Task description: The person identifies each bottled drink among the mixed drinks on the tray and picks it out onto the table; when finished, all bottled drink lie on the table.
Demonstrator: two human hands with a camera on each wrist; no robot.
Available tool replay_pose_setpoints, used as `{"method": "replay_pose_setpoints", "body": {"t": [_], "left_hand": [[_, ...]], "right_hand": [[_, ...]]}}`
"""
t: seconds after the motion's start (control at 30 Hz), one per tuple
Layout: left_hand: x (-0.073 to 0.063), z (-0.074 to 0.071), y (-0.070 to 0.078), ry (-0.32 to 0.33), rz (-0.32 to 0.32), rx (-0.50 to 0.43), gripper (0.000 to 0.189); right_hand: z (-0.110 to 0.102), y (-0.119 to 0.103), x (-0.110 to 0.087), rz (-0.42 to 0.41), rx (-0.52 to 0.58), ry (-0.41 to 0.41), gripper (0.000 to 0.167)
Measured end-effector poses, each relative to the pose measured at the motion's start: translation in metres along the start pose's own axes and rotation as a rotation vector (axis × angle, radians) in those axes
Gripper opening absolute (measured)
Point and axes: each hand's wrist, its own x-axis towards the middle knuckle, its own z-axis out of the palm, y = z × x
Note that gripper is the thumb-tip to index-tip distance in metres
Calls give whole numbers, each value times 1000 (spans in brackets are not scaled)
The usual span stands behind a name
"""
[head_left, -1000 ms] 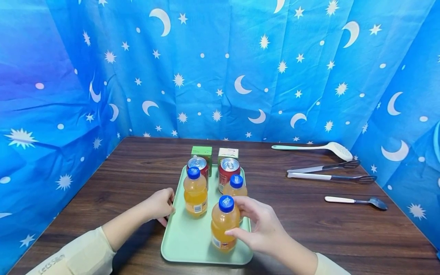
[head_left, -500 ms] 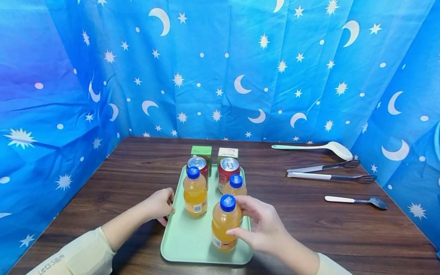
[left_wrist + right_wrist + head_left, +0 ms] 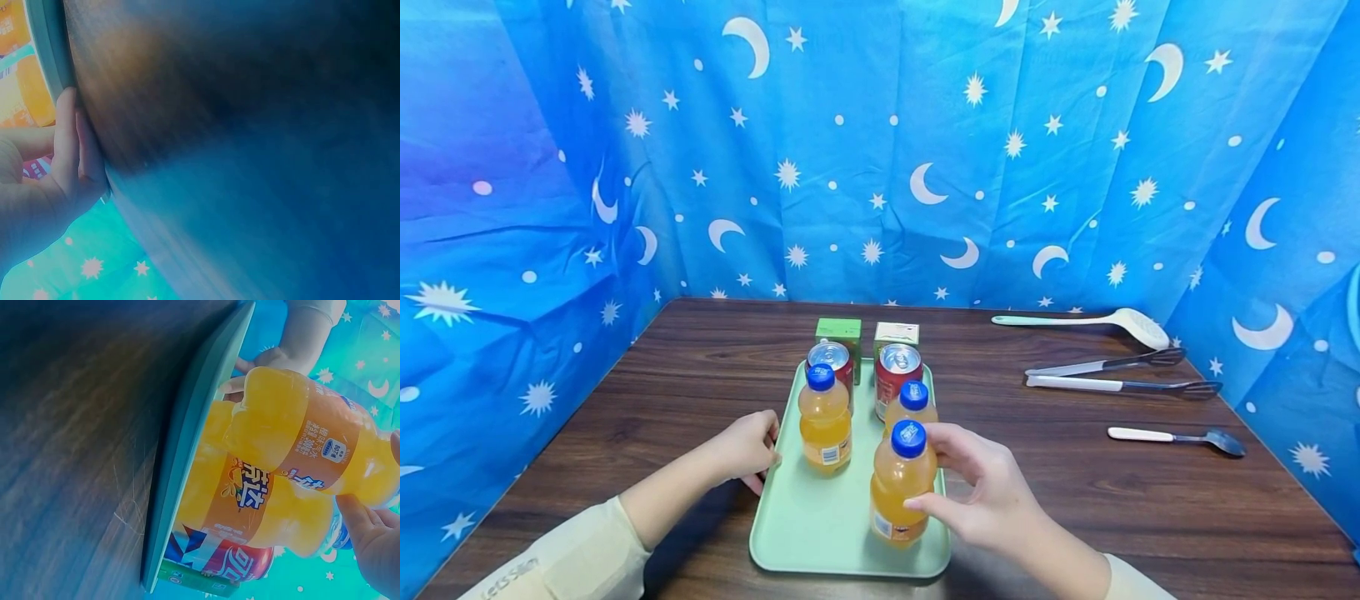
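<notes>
My right hand (image 3: 992,492) pinches an orange soda bottle (image 3: 901,492) with a blue cap between thumb and fingers. In the right wrist view the held bottle (image 3: 300,425) leans a little, its base close over the light green tray (image 3: 812,533). My left hand (image 3: 748,450) grips the tray's left edge; in the left wrist view its fingers (image 3: 65,137) lie along the outside of the rim. Two more orange soda bottles stand on the tray, a left bottle (image 3: 826,425) and a right bottle (image 3: 895,412), the latter partly hidden behind the held one.
Behind the bottles stand two red cans, a left can (image 3: 831,355) and a right can (image 3: 898,383), then a green carton (image 3: 838,327) and a white-topped carton (image 3: 897,333). At right lie a slotted ladle (image 3: 1138,327), tongs (image 3: 1105,375) and a spoon (image 3: 1180,437). A blue curtain (image 3: 850,208) surrounds the table.
My right hand has moved slightly right with the held bottle, which now overlaps the right bottle more. My left hand has stayed at the tray's edge.
</notes>
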Motion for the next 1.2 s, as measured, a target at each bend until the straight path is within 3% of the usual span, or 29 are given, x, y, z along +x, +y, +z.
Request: {"method": "replay_pose_setpoints", "body": {"t": [1.03, 1.2], "left_hand": [[1, -1, 0, -12, 3, 7, 22], [1, 0, -1, -11, -2, -4, 22]], "right_hand": [[-14, 0, -9, 123, -9, 40, 53], [-14, 0, -9, 108, -6, 43, 54]]}}
